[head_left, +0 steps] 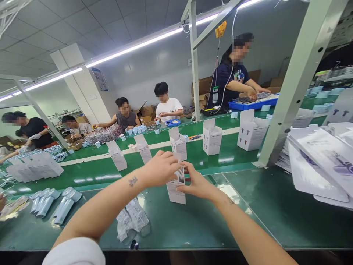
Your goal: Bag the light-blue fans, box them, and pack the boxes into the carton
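A small white carton (177, 195) stands upright on the green bench straight in front of me. Its top is open, and something pale shows inside the upper part. My left hand (162, 168) reaches over the carton's top from the left with curled fingers; its fingertips are at the opening, and what they grip is hidden. At the carton's right side, my right hand (199, 184) holds it, thumb on the near face and fingers at the upper edge. Bubble-wrapped pieces (132, 219) lie on the bench to the left of the carton, below my left forearm.
More open white cartons (212, 137) stand along the green conveyor (88, 173). Light-blue plastic parts (67, 202) lie at left. A stack of printed flat cartons (320, 162) is at right, beside a metal post (298, 81). Several co-workers sit or stand across the line.
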{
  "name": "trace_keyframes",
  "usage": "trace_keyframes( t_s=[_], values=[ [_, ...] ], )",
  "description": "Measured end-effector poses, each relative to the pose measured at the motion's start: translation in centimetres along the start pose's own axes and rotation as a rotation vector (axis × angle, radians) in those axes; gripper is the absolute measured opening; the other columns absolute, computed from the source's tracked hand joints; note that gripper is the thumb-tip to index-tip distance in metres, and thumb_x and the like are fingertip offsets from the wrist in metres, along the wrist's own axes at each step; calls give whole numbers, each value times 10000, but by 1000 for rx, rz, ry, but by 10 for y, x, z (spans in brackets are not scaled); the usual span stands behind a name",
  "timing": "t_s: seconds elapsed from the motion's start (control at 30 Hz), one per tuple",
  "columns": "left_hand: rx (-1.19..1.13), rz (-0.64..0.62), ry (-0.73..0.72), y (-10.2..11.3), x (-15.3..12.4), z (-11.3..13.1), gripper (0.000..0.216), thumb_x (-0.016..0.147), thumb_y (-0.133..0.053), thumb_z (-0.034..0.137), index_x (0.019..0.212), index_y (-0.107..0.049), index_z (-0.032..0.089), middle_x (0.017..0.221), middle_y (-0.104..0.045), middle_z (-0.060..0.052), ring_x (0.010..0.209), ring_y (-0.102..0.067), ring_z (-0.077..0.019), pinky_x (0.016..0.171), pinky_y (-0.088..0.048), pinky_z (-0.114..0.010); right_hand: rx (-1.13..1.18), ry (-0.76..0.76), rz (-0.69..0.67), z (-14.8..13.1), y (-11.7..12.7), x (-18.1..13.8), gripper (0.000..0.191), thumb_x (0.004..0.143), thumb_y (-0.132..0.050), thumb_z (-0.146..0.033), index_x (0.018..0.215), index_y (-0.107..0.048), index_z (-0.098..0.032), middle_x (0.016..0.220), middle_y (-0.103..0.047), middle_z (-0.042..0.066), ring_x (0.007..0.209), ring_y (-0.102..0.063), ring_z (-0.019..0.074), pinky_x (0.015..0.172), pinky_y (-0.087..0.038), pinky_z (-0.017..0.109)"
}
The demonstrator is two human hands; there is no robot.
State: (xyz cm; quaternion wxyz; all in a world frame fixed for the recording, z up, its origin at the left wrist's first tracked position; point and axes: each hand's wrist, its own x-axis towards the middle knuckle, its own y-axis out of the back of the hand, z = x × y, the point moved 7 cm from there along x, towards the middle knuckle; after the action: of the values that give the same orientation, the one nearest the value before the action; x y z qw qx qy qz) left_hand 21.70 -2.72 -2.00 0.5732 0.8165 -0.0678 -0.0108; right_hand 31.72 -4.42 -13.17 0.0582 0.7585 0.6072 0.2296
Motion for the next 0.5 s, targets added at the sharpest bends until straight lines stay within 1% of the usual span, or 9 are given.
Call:
trace_keyframes(
  t_s=[0.07,0.1,0.17,0.23,0.27,0.33,0.4,0.43,0.5],
  values=[
    [44,22,118,-24,-14,13,366,853,-592,451,1021,-599,126,965,-624,-139,988,-516,-306,814,-364,-427,-8,29,-16,0,-5,0,864,683,-759,-325,1373,-240,-286,1295,-470,105,1115,-551,270,907,-511,445],
    [61,24,164,-38,-19,20,371,843,-602,434,1027,-592,111,963,-612,-151,971,-516,-306,810,-363,-433,-25,49,-18,-1,-9,1,853,695,-743,-316,1379,-234,-286,1306,-463,111,1156,-529,281,923,-506,455],
    [85,57,271,-62,-26,29,272,850,-577,302,1046,-584,114,1008,-584,-170,1010,-501,-308,840,-354,-457,-77,87,-8,-3,-15,2,818,718,-709,-319,1380,-230,-281,1341,-437,128,1231,-477,310,941,-502,485],
    [55,112,358,-75,-32,25,174,862,-524,228,1001,-601,156,1008,-567,-158,1058,-476,-310,887,-338,-500,-123,107,-14,-6,-20,3,817,750,-677,-349,1405,-193,-292,1386,-398,142,1266,-453,329,942,-514,509],
    [18,134,390,-78,-37,18,146,870,-512,238,958,-613,178,985,-563,-144,1063,-467,-313,902,-334,-526,-140,117,-11,-8,-20,2,828,765,-665,-375,1423,-166,-305,1411,-375,144,1279,-447,333,940,-522,511],
    [-74,169,477,-73,-58,-6,139,874,-525,286,888,-632,199,963,-559,-125,1043,-464,-311,896,-358,-551,-159,135,14,-11,-15,0,851,794,-642,-428,1455,-115,-335,1474,-316,139,1307,-431,334,935,-542,486],
    [-177,209,589,-58,-95,-40,119,857,-552,260,880,-652,200,996,-556,-115,1007,-480,-284,864,-423,-502,-168,137,44,-7,-8,-5,838,805,-632,-456,1467,-129,-354,1500,-319,127,1288,-468,328,897,-576,434],
    [-229,239,640,-48,-119,-60,121,845,-551,213,896,-660,199,1036,-552,-110,996,-493,-263,847,-455,-455,-175,137,34,-1,-7,-8,808,805,-634,-457,1462,-172,-364,1479,-378,118,1246,-517,322,866,-594,405],
    [-307,300,720,-29,-170,-104,201,813,-525,114,929,-668,194,1125,-530,-95,1009,-514,-225,853,-488,-376,-192,125,-19,20,-13,-14,675,809,-629,-447,1408,-324,-392,1349,-557,85,1126,-617,304,830,-610,371]
  ],
)
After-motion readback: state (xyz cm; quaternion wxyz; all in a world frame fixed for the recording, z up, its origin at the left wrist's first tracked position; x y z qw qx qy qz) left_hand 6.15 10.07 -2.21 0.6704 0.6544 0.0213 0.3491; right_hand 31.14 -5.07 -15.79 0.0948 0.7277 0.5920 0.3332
